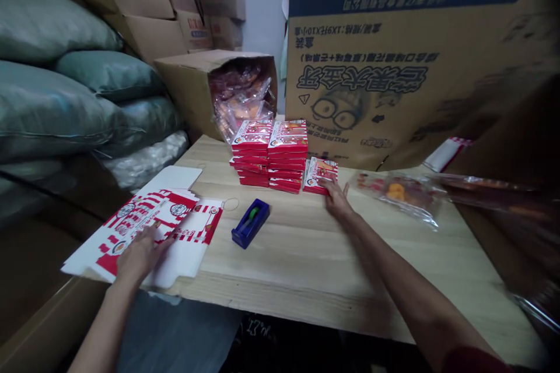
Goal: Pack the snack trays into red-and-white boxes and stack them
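My left hand (142, 250) lies over a pile of flat, red-and-white printed carton sheets (192, 204), fingers spread on the top one. My right hand (338, 198) reaches to a small red-and-white box (321, 172) at the table's back. Its fingertips touch the box's near right corner, and the thumb stands apart. Just left of that box rise two stacks of similar boxes, a left stack (251, 151) and a right stack (287, 154). A blue tape dispenser (250, 223) with green tape sits between my hands.
Behind the stacks, an open carton (188, 84) lies on its side, full of clear bags (245, 105). More clear packets (405, 192) lie at the right on the wooden table (297, 256). A large printed carton (371, 58) walls the back; stuffed sacks (56, 105) are piled at the left.
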Action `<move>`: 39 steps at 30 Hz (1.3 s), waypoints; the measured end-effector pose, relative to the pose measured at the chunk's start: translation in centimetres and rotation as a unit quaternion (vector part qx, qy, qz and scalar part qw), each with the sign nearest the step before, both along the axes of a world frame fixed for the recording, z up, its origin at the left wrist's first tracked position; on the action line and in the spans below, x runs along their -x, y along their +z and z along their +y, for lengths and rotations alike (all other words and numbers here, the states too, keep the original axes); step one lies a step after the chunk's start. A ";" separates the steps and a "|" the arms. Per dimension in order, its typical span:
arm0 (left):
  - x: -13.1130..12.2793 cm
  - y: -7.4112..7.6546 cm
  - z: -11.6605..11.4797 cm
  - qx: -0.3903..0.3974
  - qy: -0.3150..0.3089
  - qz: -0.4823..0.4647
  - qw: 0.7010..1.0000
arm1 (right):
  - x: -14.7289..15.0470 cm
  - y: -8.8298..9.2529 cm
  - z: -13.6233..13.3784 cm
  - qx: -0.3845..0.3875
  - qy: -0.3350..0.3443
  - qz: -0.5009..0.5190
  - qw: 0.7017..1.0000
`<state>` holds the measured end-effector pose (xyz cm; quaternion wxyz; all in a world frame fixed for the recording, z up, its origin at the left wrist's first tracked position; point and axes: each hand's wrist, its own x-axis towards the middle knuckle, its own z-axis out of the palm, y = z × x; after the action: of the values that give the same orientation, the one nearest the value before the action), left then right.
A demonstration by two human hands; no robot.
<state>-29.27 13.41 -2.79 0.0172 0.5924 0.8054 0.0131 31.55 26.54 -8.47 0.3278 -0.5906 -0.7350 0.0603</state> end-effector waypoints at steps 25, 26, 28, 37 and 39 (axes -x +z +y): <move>-23.2 6.4 -12.8 -0.069 -0.054 -0.702 0.707 | 13.4 8.7 -25.6 0.315 0.169 0.585 0.728; -24.5 5.6 -13.0 -0.081 -0.073 -0.684 0.721 | 13.4 8.8 -25.9 0.323 0.173 0.593 0.717; -26.0 4.9 -12.7 -0.159 -0.125 -0.584 0.786 | 13.1 8.7 -26.6 0.330 0.158 0.589 0.720; -27.5 5.4 -9.5 -0.193 -0.338 -0.249 0.887 | 9.9 6.9 -29.1 0.352 0.145 0.526 0.760; -28.0 4.8 -9.8 -0.159 -0.327 -0.288 0.886 | 9.8 6.6 -29.5 0.346 0.133 0.536 0.759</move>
<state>-1.22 3.65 1.99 0.1574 0.7867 0.5130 0.3052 21.78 -2.95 -1.88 0.4299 -0.4318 -0.4393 0.6601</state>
